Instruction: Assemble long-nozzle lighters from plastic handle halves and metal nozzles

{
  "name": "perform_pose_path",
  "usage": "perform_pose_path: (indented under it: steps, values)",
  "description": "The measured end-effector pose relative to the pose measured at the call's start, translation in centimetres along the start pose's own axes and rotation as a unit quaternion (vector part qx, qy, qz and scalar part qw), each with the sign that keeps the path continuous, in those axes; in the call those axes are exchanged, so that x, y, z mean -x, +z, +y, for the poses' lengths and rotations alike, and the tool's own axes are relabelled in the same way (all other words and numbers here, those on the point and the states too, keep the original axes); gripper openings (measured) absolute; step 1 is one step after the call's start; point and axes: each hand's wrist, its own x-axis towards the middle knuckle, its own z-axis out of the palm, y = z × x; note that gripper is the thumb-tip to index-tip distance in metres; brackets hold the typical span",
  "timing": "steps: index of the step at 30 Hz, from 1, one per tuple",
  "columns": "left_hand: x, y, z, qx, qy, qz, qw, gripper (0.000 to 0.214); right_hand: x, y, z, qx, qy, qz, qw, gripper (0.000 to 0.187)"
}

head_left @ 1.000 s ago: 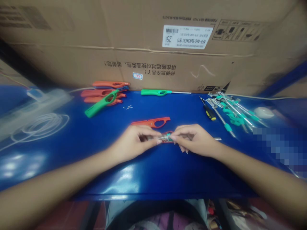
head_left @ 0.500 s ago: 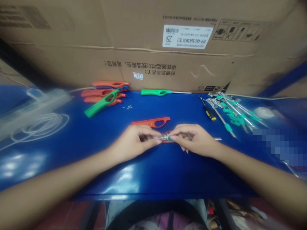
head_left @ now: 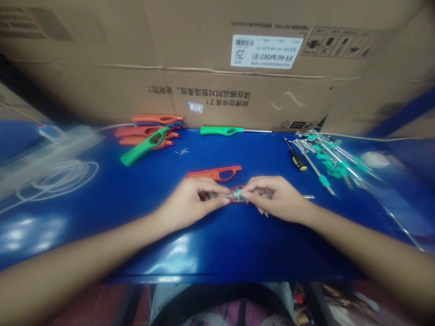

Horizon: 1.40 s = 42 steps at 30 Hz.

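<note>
Between my two hands, low over the blue table, is a partly assembled lighter (head_left: pixel 237 194) with a red shell and metal and teal parts inside. My left hand (head_left: pixel 200 197) pinches its left end between thumb and fingers. At the other side, my right hand (head_left: pixel 273 197) has thumb and fingertips closed on the teal part. A metal tube end (head_left: pixel 309 197) sticks out past the right hand; most of the lighter is hidden by my fingers. Just beyond the hands lies an orange lighter half-shell (head_left: pixel 215 174) with its trigger opening to the right.
Orange and green lighter shells (head_left: pixel 146 136) are piled at the back left, beside small pins (head_left: pixel 182 151). A green lighter (head_left: pixel 222 131) lies along the cardboard box (head_left: pixel 204 45). Right of it are a screwdriver (head_left: pixel 297 158) and several metal tubes with teal parts (head_left: pixel 326 158). A coiled white cable (head_left: pixel 61 176) lies left.
Both hands stay in almost the same place on the lighter. The fingers have shifted only slightly around the teal part.
</note>
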Motion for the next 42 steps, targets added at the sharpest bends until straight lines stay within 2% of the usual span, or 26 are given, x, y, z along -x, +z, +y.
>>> perform_pose_path:
  steps: [11,20,23,29,35,37,39,42]
  values:
    - [0.2,0.3,-0.1,0.003,0.023,0.005,1.000,0.023,0.2,-0.1,-0.1,0.005,0.022,-0.006,1.000,0.030]
    - [0.1,-1.0,0.1,-0.102,0.084,0.009,0.991,0.021,0.2,-0.3,-0.2,0.032,-0.010,-0.026,0.999,0.030]
    - [0.0,-1.7,0.2,-0.126,0.073,0.014,0.989,0.022,0.2,-0.3,0.0,0.033,-0.019,-0.016,0.999,0.028]
    - [0.0,-2.1,0.6,-0.146,0.053,-0.029,0.987,0.009,0.2,-0.5,0.4,0.022,-0.030,-0.009,0.999,0.026]
    - [0.1,-2.0,0.2,-0.201,0.090,0.003,0.975,0.012,0.3,-0.4,0.4,0.051,-0.049,-0.005,0.998,0.021]
    - [0.1,-2.0,0.0,-0.206,0.085,0.003,0.975,0.013,0.3,-0.3,0.3,0.073,-0.074,0.011,0.995,0.019]
    - [0.1,-2.1,0.0,-0.203,0.079,-0.001,0.976,0.016,0.4,-0.2,0.2,0.125,-0.140,0.057,0.981,0.016]
    - [0.1,-2.3,0.1,-0.202,0.080,-0.006,0.976,0.016,0.6,-0.2,-0.1,0.236,-0.263,0.107,0.929,0.016]
